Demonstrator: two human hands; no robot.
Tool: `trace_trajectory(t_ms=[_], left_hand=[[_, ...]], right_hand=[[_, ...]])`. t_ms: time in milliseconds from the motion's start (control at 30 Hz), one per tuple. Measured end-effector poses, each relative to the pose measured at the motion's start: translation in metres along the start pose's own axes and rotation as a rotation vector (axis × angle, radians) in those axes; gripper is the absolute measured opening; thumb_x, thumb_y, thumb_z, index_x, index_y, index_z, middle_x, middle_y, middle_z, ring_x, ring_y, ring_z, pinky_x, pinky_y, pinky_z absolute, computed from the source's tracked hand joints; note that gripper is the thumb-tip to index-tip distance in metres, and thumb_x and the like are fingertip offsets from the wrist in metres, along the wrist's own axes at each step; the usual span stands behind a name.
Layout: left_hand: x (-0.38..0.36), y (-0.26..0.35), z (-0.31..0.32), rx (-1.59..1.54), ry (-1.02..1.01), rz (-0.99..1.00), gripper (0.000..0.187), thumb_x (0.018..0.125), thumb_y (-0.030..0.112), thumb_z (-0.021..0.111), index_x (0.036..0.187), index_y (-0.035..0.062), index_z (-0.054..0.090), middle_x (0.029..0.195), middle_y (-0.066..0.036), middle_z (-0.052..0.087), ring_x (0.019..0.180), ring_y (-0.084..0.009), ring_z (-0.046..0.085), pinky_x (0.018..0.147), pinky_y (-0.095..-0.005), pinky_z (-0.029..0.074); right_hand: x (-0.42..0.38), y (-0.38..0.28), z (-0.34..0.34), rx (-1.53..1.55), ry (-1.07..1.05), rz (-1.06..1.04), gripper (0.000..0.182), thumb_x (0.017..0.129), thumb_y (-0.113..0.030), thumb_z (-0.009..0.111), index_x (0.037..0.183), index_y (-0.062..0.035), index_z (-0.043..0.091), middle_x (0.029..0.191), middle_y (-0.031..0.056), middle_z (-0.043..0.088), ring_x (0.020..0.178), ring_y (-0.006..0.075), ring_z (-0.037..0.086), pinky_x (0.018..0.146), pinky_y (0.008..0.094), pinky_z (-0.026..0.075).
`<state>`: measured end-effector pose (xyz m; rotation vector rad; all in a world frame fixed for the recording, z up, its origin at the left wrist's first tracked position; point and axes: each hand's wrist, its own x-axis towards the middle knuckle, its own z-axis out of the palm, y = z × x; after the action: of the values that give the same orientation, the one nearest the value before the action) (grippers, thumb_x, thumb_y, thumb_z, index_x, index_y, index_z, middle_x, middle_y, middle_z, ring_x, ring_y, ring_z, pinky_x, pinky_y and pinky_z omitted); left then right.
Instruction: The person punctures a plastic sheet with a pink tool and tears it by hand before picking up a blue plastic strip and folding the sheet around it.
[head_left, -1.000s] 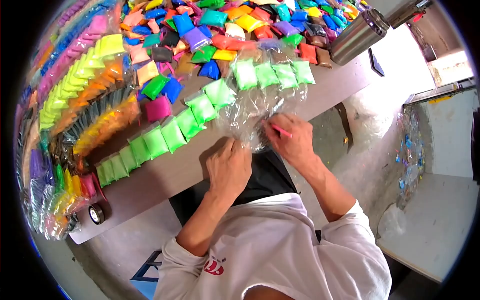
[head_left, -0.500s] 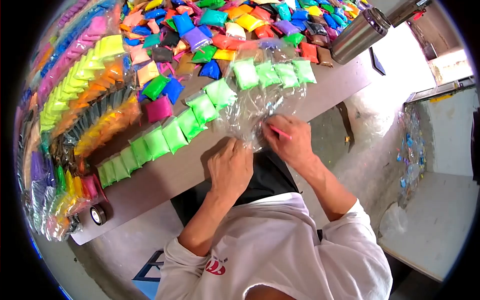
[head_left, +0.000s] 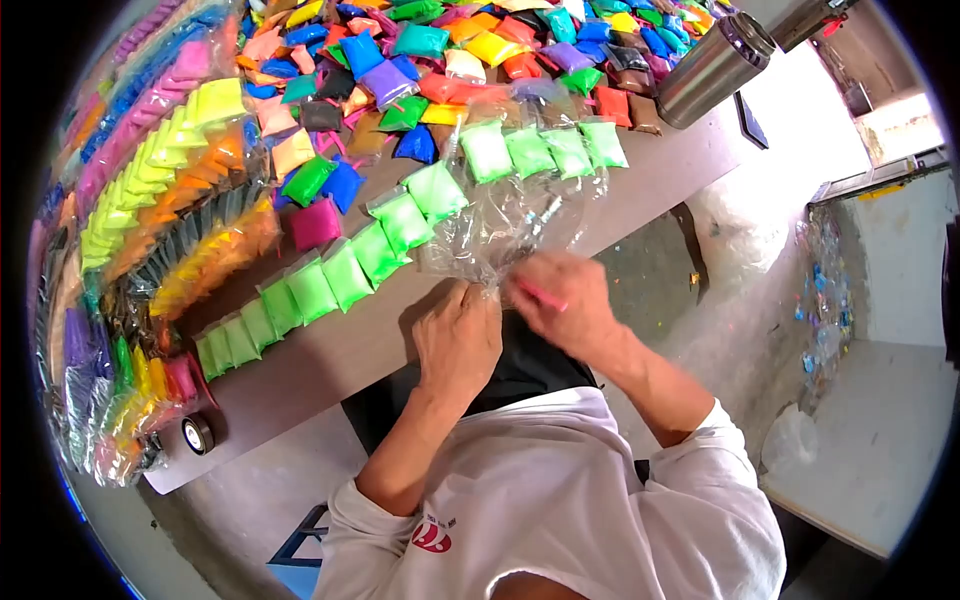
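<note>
While left hand (head_left: 458, 335) pinches clear bag (head_left: 492, 225) and right hand (head_left: 572, 308) grips pink stick (head_left: 543, 295), coloured packets (head_left: 387, 84) crowd brown table (head_left: 665, 178); steel flask (head_left: 712, 72) near right end, grey floor (head_left: 650, 275) beyond.

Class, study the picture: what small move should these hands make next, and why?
Perhaps pinch the clear plastic tighter: it narrows toward the left hand and right hand but looks loose and wrinkled just beyond them, and the right hand also holds a pink item.

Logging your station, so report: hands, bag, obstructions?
Left hand pinching clear bag. Right hand close by, pink strip in grip. Four green packets at bag's far end. Nothing visibly blocking.
</note>
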<state>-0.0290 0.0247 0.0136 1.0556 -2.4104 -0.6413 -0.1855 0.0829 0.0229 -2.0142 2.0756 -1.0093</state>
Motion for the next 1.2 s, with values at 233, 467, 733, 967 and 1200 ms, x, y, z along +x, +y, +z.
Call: trace_trajectory(t_ms=[233, 467, 733, 967, 1200], left_hand=[[0.002, -0.001, -0.004, -0.063, 0.004, -0.028, 0.025, 0.093, 0.020, 0.060, 0.077, 0.0006, 0.059, 0.075, -0.015, 0.061, 0.067, -0.0389, 0.060, 0.059, -0.0475, 0.047], [0.011, -0.004, -0.014, -0.104, -0.049, -0.054, 0.025, 0.092, 0.022, 0.059, 0.075, 0.0038, 0.060, 0.074, -0.013, 0.063, 0.067, -0.0373, 0.063, 0.060, -0.0497, 0.047], [0.006, 0.002, -0.008, -0.039, -0.045, -0.097, 0.022, 0.092, 0.020, 0.055, 0.078, 0.0039, 0.061, 0.078, -0.012, 0.065, 0.070, -0.0388, 0.065, 0.063, -0.0521, 0.049], [0.006, 0.001, -0.004, -0.036, -0.053, -0.088, 0.018, 0.090, 0.017, 0.056, 0.078, 0.0032, 0.059, 0.077, -0.014, 0.064, 0.068, -0.0390, 0.064, 0.062, -0.0512, 0.048], [0.003, -0.001, -0.004, -0.082, -0.028, -0.086, 0.017, 0.089, 0.016, 0.056, 0.078, 0.0032, 0.059, 0.076, -0.014, 0.064, 0.069, -0.0393, 0.063, 0.061, -0.0512, 0.046]], right_hand=[[0.000, 0.008, 0.006, 0.007, -0.073, 0.022, 0.013, 0.082, -0.013, 0.070, 0.083, -0.0048, 0.059, 0.074, 0.0117, 0.060, 0.073, 0.0343, 0.063, 0.062, 0.0440, 0.051], [-0.002, 0.009, 0.002, 0.019, -0.094, 0.024, 0.012, 0.082, -0.010, 0.069, 0.083, -0.0040, 0.058, 0.077, 0.0133, 0.061, 0.075, 0.0353, 0.062, 0.064, 0.0437, 0.051], [-0.002, 0.004, 0.002, -0.023, 0.053, 0.145, 0.011, 0.078, -0.008, 0.070, 0.081, -0.0056, 0.060, 0.073, 0.0123, 0.060, 0.070, 0.0338, 0.062, 0.061, 0.0422, 0.050], [0.002, 0.005, 0.007, -0.051, -0.049, -0.019, 0.010, 0.078, -0.008, 0.071, 0.083, -0.0056, 0.062, 0.075, 0.0109, 0.062, 0.070, 0.0316, 0.062, 0.060, 0.0412, 0.050], [0.003, -0.002, 0.008, -0.007, -0.004, -0.144, 0.015, 0.080, -0.010, 0.069, 0.076, -0.0052, 0.055, 0.074, 0.0108, 0.059, 0.071, 0.0323, 0.060, 0.063, 0.0431, 0.049]])
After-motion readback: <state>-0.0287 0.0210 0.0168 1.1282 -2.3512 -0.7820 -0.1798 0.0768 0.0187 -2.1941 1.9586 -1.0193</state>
